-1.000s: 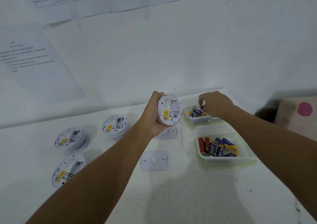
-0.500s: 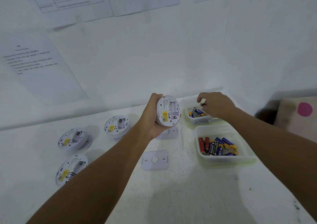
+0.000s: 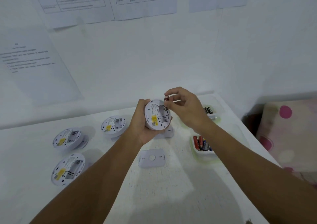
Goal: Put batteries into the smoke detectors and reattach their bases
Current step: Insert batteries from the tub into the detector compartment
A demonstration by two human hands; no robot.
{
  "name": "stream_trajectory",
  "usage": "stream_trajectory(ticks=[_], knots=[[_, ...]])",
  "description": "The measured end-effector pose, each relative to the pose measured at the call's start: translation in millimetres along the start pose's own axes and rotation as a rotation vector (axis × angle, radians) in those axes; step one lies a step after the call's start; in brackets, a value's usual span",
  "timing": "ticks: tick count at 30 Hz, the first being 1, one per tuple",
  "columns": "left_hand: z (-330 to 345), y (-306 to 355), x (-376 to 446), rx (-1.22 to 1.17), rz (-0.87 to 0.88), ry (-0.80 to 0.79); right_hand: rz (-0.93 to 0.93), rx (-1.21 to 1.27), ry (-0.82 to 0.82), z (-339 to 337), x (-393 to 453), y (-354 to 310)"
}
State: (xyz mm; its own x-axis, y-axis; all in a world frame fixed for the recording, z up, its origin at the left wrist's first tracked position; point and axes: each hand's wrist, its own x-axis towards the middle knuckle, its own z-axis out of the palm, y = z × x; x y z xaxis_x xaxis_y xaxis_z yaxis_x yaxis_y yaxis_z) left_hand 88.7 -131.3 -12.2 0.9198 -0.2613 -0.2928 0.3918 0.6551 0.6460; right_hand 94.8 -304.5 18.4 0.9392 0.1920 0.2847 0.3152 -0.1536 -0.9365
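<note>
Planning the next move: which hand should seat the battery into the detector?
Right. The right hand already pinches the battery at the open compartment, while the left hand grips the held detector.

The left hand grips a white smoke detector above the white table, its open back tilted up. The right hand pinches a red battery at its fingertips, touching the detector's battery compartment

Two bare forearms and hands, left hand and right hand; no sleeves, rings or watch visible.
</note>
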Motion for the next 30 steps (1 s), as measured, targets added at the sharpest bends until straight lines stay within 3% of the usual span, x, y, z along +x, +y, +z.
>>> stream_trajectory(ticks=[7, 17, 30], knots=[[-12.6, 8.9, -23.3, -0.032, 0.01, -0.025, -0.074, -0.165, -0.019, 27.5, -16.5, 3.1], [-27.0, 17.5, -45.9, -0.06, 0.006, -0.022, -0.075, -0.101, -0.103, 45.4, -22.6, 3.0], [-35.1, 23.4, -55.4, -0.044, -0.026, -0.036, -0.021, -0.066, -0.089, 55.8, -21.0, -1.1]])
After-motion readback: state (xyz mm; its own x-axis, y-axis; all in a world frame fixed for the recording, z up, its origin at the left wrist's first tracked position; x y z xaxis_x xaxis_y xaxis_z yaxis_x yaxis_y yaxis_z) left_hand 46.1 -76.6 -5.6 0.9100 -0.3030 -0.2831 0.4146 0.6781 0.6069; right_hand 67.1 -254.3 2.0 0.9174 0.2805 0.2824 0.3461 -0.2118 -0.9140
